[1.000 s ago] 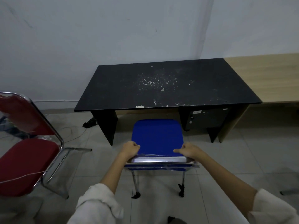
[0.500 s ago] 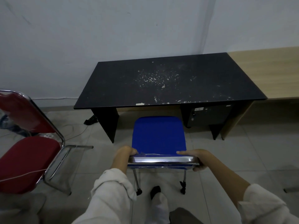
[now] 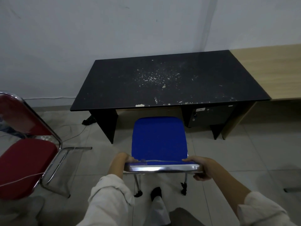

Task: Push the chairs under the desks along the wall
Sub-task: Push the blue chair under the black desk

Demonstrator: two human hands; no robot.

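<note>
A blue padded chair (image 3: 158,137) with a chrome frame faces a black desk (image 3: 169,80) that stands against the wall. The seat's front edge sits just short of the desk's front edge, in line with the knee gap. My left hand (image 3: 123,159) grips the left end of the chair's chrome backrest bar. My right hand (image 3: 201,168) grips the right end of the same bar. A red chair (image 3: 24,152) with a chrome frame stands on the floor to the left, away from any desk.
A light wooden desk (image 3: 270,70) adjoins the black desk on the right. A drawer unit (image 3: 210,116) hangs under the black desk's right side. Cables (image 3: 73,134) trail on the tiled floor left of the desk. My foot (image 3: 156,193) is behind the chair legs.
I have stepped forward with the blue chair, and my leg and foot have come into view behind it. My hands have stayed on the backrest bar.
</note>
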